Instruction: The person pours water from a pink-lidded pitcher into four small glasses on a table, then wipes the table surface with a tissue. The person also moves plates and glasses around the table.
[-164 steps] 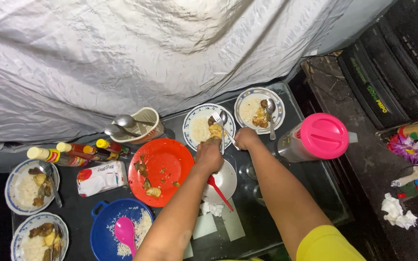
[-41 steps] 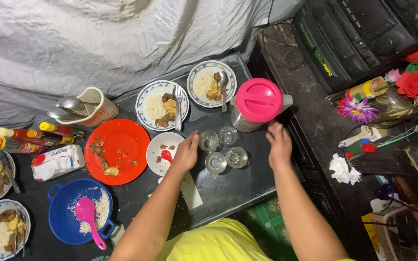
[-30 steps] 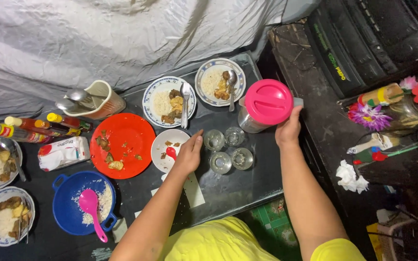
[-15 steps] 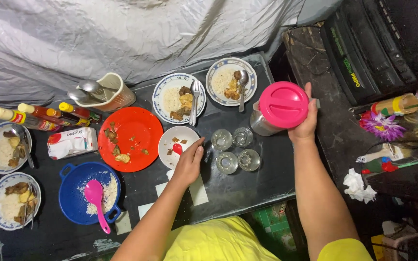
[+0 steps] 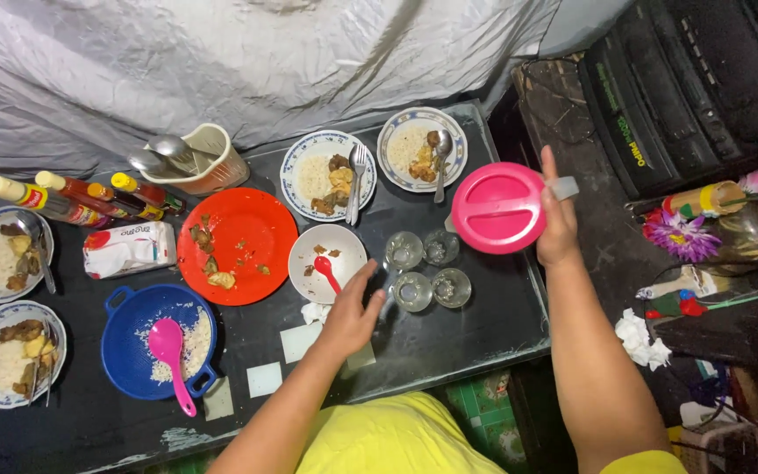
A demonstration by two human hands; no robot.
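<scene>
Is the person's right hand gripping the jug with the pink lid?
Yes, the right hand is closed around the side of the jug with the pink lid, next to the four small glasses.

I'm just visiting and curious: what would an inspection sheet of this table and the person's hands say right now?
Surface: dark table, with pale paper squares near its front edge.
Job's things: pitcher with pink lid, lifted near four empty glasses.
Clutter: red plate with scraps, white bowl with a red spoon, blue colander of rice with a pink spoon, four filled plates, sauce bottles, beige cutlery holder, packet.
Hands: right hand grips the pitcher; left hand open beside the glasses, holding nothing.
Cables: nothing seen.
Surroundings: grey sheet behind the table; dark cabinet and artificial flowers to the right.
</scene>
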